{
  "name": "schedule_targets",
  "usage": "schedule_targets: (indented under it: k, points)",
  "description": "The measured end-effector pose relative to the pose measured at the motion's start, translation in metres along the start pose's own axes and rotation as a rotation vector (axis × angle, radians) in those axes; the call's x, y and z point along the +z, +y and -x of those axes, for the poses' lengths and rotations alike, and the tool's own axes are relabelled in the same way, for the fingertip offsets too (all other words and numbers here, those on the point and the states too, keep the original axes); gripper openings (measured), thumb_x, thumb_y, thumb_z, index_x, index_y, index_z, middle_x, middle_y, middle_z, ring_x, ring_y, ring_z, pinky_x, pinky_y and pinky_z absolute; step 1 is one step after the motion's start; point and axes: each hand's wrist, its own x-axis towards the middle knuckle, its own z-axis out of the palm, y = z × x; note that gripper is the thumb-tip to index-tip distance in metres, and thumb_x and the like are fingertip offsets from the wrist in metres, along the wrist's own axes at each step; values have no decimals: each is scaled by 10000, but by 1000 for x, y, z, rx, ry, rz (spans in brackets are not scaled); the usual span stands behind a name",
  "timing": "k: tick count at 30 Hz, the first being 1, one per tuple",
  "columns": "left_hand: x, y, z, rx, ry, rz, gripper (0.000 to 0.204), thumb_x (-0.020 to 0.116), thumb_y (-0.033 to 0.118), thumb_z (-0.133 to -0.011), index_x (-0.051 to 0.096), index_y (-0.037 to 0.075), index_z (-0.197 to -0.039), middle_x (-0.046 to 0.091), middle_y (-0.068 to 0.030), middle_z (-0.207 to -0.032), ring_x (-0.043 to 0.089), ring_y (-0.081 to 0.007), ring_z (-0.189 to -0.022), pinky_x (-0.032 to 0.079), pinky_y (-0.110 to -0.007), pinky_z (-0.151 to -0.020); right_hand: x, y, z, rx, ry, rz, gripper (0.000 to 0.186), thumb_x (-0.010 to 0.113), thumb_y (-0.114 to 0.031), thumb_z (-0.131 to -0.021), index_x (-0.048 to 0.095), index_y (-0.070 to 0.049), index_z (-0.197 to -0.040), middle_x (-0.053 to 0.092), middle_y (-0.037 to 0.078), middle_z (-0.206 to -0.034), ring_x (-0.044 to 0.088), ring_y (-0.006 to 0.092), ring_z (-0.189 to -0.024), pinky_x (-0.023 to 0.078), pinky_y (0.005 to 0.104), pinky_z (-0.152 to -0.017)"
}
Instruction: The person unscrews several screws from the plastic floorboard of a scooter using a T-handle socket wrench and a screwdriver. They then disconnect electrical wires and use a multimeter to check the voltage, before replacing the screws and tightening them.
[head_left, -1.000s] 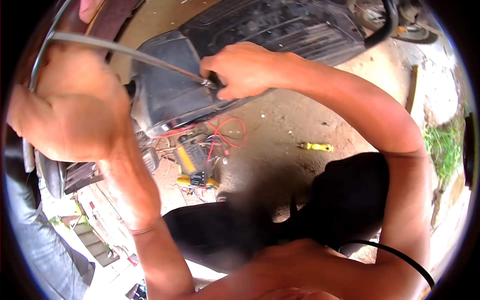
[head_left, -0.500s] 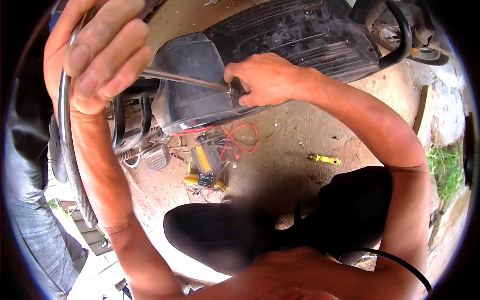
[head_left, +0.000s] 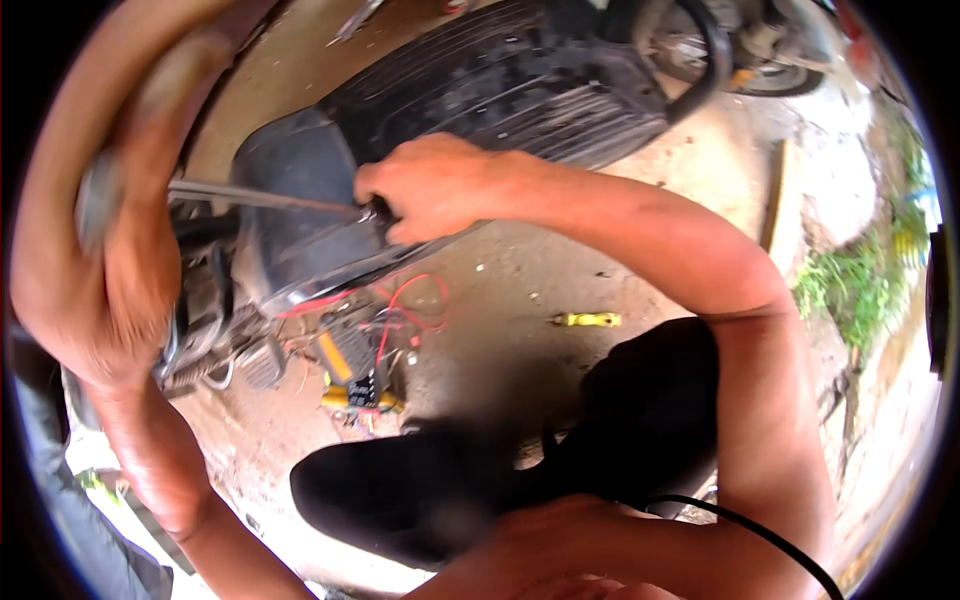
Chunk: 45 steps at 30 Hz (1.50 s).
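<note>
A long metal socket wrench crosses the upper left. My left hand, close to the camera and blurred, is wrapped round its handle, whose rounded end pokes out by the fingers. At the shaft's far end, my right hand is curled with thumb and fingers around the dark tip. That tip rests at the near edge of a black footboard of a vehicle, beside its smooth raised panel. The fastening under the tip is hidden by my fingers.
Below the footboard lie a yellow-and-black device and red wires. A yellow-handled screwdriver is on the dirt ground. A pedal sits at left; a wheel and grass are at right. My dark-clad knees are below.
My left hand has swung down and leftward with the wrench handle, which now points toward the camera. My right hand stays at the tip. The whole view has shifted, moving the scene left.
</note>
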Motion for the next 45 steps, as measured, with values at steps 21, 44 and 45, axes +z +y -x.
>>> schedule_targets:
  k: [21,44,45]
  points:
    - [1,-49,11,-505,-34,1753,410,311,398,-1139,416,9,-1213,469,11,-533,413,-147,-362,440,-269,-462,5,7,4,-14,57,-29,488,749,-213,-730,697,-47,-1185,754,193,-1010,723,390,-970,561,506,-849]
    - [47,-29,29,25,679,601,480,390,317,-1120,614,-86,-1253,449,-300,-1540,480,-409,-1402,325,-526,-1230,0,-1,-3,-22,33,-29,522,770,-230,-746,668,-33,-1218,748,194,-1001,716,385,-989,550,503,-863]
    - [52,-30,29,70,700,1010,463,393,306,-1118,607,-89,-1227,374,-319,-1588,417,-445,-1451,299,-543,-1252,1,1,0,-11,36,-31,519,771,-230,-747,668,-34,-1217,747,195,-999,716,386,-990,549,504,-863]
